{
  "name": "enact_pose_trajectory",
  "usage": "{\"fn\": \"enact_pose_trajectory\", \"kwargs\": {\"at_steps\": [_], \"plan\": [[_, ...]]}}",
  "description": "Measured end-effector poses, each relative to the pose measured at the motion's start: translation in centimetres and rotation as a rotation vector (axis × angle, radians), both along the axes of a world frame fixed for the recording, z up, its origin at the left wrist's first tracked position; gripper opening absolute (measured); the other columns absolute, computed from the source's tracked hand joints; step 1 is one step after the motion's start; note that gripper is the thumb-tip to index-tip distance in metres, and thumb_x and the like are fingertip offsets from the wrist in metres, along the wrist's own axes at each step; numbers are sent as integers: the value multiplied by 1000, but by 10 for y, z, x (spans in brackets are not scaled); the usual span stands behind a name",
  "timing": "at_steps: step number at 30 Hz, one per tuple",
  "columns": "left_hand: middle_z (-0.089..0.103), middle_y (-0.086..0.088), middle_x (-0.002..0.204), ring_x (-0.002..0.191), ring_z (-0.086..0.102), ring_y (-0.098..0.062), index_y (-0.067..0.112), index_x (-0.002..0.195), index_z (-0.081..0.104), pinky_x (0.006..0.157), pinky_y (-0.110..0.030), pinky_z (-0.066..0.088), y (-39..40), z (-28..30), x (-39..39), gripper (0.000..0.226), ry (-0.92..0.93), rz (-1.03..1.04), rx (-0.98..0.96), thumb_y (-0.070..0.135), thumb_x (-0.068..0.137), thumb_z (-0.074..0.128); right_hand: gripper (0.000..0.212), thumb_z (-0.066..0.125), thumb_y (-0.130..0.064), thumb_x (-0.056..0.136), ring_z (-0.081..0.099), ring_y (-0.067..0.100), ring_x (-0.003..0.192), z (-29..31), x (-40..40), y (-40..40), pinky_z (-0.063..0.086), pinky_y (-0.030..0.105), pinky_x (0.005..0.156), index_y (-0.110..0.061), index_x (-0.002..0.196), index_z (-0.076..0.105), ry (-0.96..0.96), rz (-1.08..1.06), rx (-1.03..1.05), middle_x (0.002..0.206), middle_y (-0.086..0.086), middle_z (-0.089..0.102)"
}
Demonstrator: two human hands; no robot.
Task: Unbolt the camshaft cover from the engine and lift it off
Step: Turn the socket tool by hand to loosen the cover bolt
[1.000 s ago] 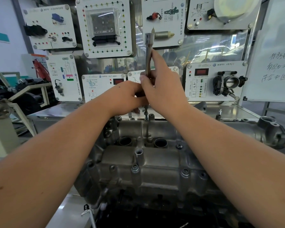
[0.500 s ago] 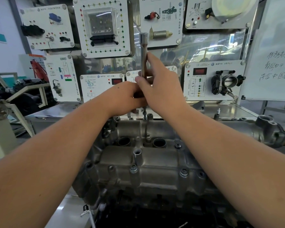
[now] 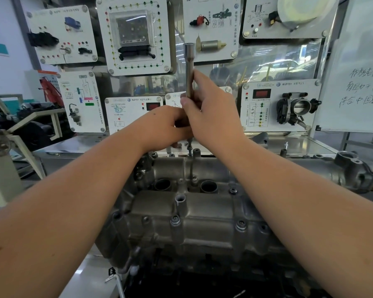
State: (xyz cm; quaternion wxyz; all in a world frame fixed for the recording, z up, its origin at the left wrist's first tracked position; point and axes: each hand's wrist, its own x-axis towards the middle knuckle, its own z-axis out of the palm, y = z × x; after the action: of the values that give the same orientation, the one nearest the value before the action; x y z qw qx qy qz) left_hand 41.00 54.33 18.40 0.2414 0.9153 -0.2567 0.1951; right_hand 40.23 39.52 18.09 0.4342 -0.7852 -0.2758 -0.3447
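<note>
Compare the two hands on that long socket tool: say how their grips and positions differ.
The right hand sits higher on the socket tool, with its index finger stretched up along the shaft; the left hand sits lower, its fingers curled round the lower end. The right hand comes in from the right, the left hand from the left. Both hold the same upright tool above a bolt at the far edge of the camshaft cover.

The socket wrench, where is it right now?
Upright at top centre of the head view, the socket wrench is gripped by both hands above the far edge of the camshaft cover.
</note>
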Motion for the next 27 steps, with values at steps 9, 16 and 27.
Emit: {"fn": "enact_pose_trajectory", "kwargs": {"at_steps": [9, 16, 27], "plan": [[65, 39, 69, 60, 66, 9, 46, 83, 60, 53, -1, 40, 1, 1, 0, 22, 21, 14, 21, 29, 97, 60, 62, 58, -24, 100, 68, 18, 93, -1, -4, 0, 55, 35, 87, -26, 156, 31, -16, -2, -10, 103, 3, 73], [68, 34, 74, 60, 66, 6, 42, 89, 63, 53, -2, 40, 0, -1, 0, 15, 41, 10, -6, 31, 99, 59, 61, 49, -16, 103, 67, 22, 84, 3, -1, 0, 56, 43, 84, -25, 158, 24, 25, 37, -27, 96, 4, 70], [70, 26, 77, 60, 66, 3, 39, 86, 66, 50, -5, 40, 0, -1, 0, 12, 19, 45, -20, 32, 95, 60, 58, 54, -16, 101, 67, 23, 102, 0, -3, 1, 53, 38, 93, -22, 155, 35, -37, -5, -16, 117, 5, 71]]}}
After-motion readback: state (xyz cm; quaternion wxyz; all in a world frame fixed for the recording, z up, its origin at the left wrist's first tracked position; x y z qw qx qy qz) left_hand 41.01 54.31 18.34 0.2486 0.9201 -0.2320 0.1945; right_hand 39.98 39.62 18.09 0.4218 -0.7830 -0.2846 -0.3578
